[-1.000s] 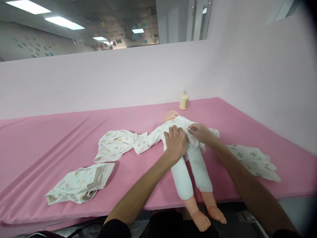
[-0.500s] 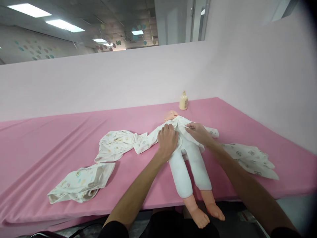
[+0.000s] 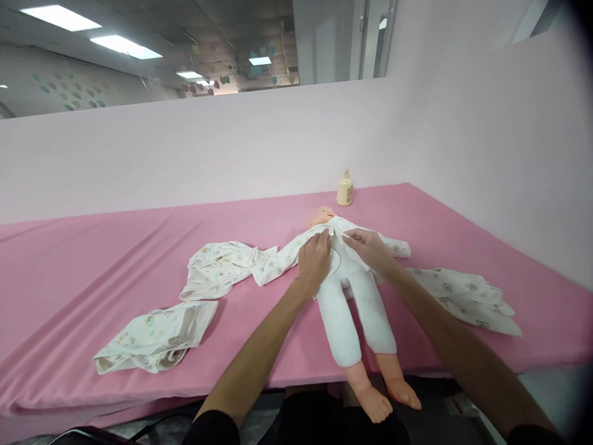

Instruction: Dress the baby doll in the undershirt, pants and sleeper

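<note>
Single head-worn view, close in, forward and down over the hands [image 3: 315, 256] and pink tabletop [image 3: 125, 266]

Surface [image 3: 92, 272] plain pink. Doll [image 3: 353, 267]: white body and legs, peach head and feet. Shirt [image 3: 288, 254] on it: white, small scattered greyish prints, inside plain white. Crumpled garment [image 3: 217, 264] at left: off-white, tiny yellow-brown motifs. Folded cloth [image 3: 151, 337] at near left: white, yellow, teal and pinkish prints. Cloth [image 3: 470, 300] at right: white, sparse grey motifs. Bottle [image 3: 344, 190] pale yellow. Back wall [image 3: 185, 154] plain whitish pink. Sleeves [image 3: 214, 428] black.
</note>
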